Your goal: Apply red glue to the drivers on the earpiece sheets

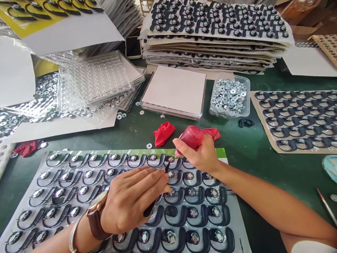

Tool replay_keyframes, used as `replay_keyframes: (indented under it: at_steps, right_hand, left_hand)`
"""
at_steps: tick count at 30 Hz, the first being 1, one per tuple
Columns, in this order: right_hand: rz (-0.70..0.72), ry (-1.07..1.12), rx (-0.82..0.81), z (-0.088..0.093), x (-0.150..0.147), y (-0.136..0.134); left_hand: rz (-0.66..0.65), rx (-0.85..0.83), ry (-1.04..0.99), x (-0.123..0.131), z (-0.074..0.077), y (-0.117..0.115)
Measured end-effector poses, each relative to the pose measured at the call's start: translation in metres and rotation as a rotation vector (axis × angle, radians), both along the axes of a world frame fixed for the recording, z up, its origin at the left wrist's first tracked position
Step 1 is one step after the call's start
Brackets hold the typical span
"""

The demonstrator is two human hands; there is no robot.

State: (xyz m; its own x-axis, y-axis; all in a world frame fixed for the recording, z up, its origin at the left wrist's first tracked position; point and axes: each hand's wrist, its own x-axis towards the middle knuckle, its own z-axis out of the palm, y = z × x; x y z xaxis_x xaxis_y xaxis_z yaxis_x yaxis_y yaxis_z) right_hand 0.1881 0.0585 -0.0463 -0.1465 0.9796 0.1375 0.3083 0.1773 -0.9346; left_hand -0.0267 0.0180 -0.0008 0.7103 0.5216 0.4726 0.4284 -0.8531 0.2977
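Green table (pixel 131 133), crowded along its far side. Beyond the right hand (pixel 202 154): a tall stack (pixel 210 52) of layers, the top one set with black parts. Beneath both hands: a sheet (pixel 238 225) bearing rows of ear hooks (pixel 201 195), most with a silver disc. Right of the right hand: a board (pixel 310 151) holding more of the same. Beyond the left hand (pixel 135 195) and to its left: clear trays (pixel 94 80).

Left hand: palm down, fingers drawn together round a dark tool (pixel 167 167), possibly tweezers. Tip emerges at the fingertips, close to a top-row ear hook; contact cannot be told.

Right hand: curled firmly round a red bottle (pixel 193 136), above the sheet's far edge, rounded end up. Outlet not visible.

Just beyond the right hand, to its right: a tub (pixel 249 96) of washers (pixel 229 95). Near that hand, on its left: a crumpled red cloth (pixel 164 133).

Step in hand (judged): close work on one top-row ear hook, bottle and tool brought together there. Next move seems to call for a steady tip, a light squeeze, and care not to smear or nudge neighbouring pieces.
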Motion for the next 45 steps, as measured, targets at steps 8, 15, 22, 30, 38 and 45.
replay_keyframes:
  at_steps: [8,15,22,30,38,45]
  right_hand:
    - [-0.014,0.099,-0.051,-0.002,-0.001,-0.002]
    - [0.013,0.08,-0.073,-0.003,0.0,-0.003]
    - [0.076,0.107,-0.087,-0.003,-0.002,-0.004]
    - [0.069,0.166,-0.116,-0.002,-0.004,-0.004]
    - [0.084,0.181,-0.115,0.025,0.007,-0.024]
    - [0.101,0.301,-0.174,-0.003,-0.001,-0.037]
  left_hand:
    - [0.048,-0.109,-0.051,-0.003,0.001,0.008]
    - [0.139,-0.233,-0.134,-0.004,0.002,0.019]
    - [0.213,-0.306,-0.161,-0.006,0.001,0.027]
    - [0.244,-0.324,-0.178,0.0,0.006,0.03]
    - [-0.002,-0.016,-0.063,-0.013,0.001,-0.014]
    - [-0.044,0.039,-0.014,-0.014,-0.011,-0.038]
